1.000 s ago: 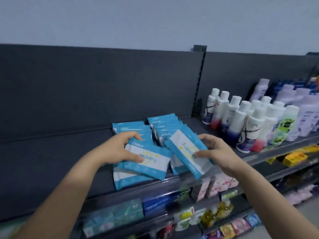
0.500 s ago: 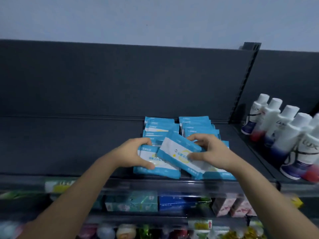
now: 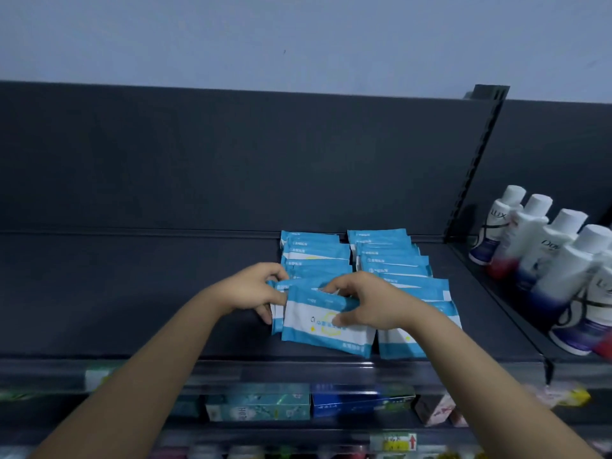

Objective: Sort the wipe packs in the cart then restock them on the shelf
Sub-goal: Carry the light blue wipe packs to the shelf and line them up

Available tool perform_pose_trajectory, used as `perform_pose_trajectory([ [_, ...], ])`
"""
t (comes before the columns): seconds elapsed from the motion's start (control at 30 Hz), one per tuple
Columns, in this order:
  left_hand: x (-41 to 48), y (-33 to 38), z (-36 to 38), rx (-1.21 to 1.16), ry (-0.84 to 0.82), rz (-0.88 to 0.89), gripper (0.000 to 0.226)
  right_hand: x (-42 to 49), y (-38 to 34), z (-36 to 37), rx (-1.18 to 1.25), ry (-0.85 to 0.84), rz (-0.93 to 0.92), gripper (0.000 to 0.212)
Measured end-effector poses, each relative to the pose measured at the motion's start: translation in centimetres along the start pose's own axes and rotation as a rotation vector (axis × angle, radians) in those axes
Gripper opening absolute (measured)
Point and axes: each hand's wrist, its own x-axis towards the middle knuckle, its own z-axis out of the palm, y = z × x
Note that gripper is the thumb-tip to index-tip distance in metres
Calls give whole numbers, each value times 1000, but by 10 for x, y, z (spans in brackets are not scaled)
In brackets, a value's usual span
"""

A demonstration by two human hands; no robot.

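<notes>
Blue and white wipe packs lie in two overlapping rows, a left row [image 3: 314,251] and a right row [image 3: 392,256], on the dark top shelf [image 3: 132,293]. The front wipe pack [image 3: 318,329] of the left row sits near the shelf's front edge. My left hand [image 3: 253,289] grips its left end, thumb down the side. My right hand [image 3: 367,303] holds its top right edge, fingers curled over the top and thumb on its face. The cart is out of view.
White bottles [image 3: 543,253] stand on the adjoining shelf section to the right, past a slotted upright [image 3: 473,167]. Boxed goods [image 3: 265,405] fill the shelf below. Bare dark shelf stretches to the left of the packs.
Both hands brought the front pack down onto the left row and squared it up. The camera swung left, so the bottles slid toward the right edge.
</notes>
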Motion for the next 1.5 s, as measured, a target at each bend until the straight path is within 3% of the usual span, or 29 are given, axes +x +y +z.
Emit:
perform_pose_trajectory([
  [0.1, -5, 1, -6, -117, -38, -11, 4, 3, -5, 12, 14, 67, -8, 54],
  [0.2, -5, -1, -6, -214, -80, -4, 18, 5, -12, 22, -75, 128, -84, 53],
  [0.33, -1, -7, -8, 214, -82, 133, 51, 6, -16, 28, -187, 201, -119, 60],
  [0.5, -8, 8, -5, 459, -55, 240, 72, -3, -9, 24, -335, 296, -94, 76],
  [0.7, -7, 10, 6, 671, -62, 300, 60, -4, -3, 25, -386, 245, -96, 65],
  [0.8, -5, 7, 3, 548, 31, 288, 68, -2, 1, 23, -271, 260, -98, 67],
  [0.9, 9, 13, -2, 226, 215, 218, 62, 9, 3, 14, -64, 336, -51, 59],
  [1.0, 40, 14, -12, -93, 367, -9, 51, 40, 9, 2, 53, 432, 59, 45],
  [1.07, 66, 10, -20, -265, 321, -175, 62, 69, 11, -7, 156, 430, 172, 45],
  [1.17, 102, 3, -27, -355, 244, -232, 80, 112, 12, -16, 239, 360, 334, 50],
  [1.27, 130, 6, -30, -488, 258, -183, 47, 142, 9, -23, 164, 266, 503, 44],
  [1.37, 140, 5, -31, -495, 179, -167, 53, 156, 7, -20, 98, 153, 595, 36],
  [1.43, 141, 1, -33, -445, 107, -89, 40, 165, 14, -12, 124, 213, 594, 46],
  [1.5, 138, -3, -35, -468, 124, -40, 43, 170, 20, -3, 305, 307, 593, 59],
])
